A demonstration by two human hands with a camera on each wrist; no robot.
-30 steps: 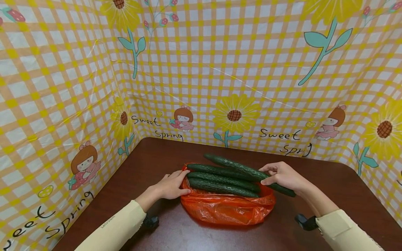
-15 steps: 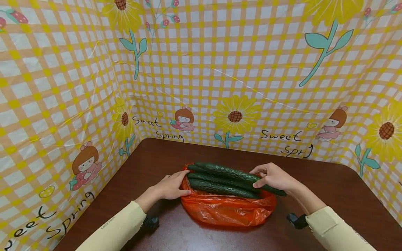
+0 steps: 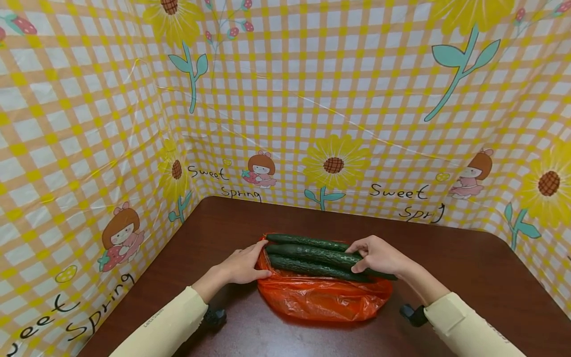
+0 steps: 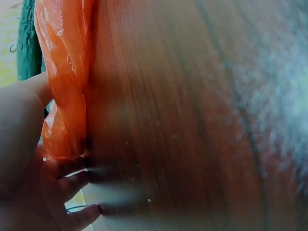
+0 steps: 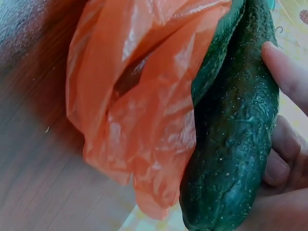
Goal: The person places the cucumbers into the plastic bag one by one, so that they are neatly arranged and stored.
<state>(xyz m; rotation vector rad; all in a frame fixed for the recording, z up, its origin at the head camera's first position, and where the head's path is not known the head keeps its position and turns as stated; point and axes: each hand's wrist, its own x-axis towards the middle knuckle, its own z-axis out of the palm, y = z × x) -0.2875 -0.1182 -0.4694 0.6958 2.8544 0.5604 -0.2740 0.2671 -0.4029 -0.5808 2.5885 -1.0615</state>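
A yellow-and-white checked plastic sheet [image 3: 312, 99] printed with sunflowers and cartoon girls walls in three sides of the scene; its black script reads "Sweet Spring". Below it lies the dark brown wooden worktop [image 3: 468, 267]. In the middle of the worktop sits a crumpled orange plastic bag [image 3: 321, 297], opened flat, with long dark green cucumbers [image 3: 308, 267] lying side by side on it. The right hand [image 3: 379, 255] grips the right end of the top cucumber [image 3: 312, 252], fingers curled over it and thumb beneath. The left hand [image 3: 243, 265] rests at the bag's left edge, fingers bent, pinching the orange plastic.
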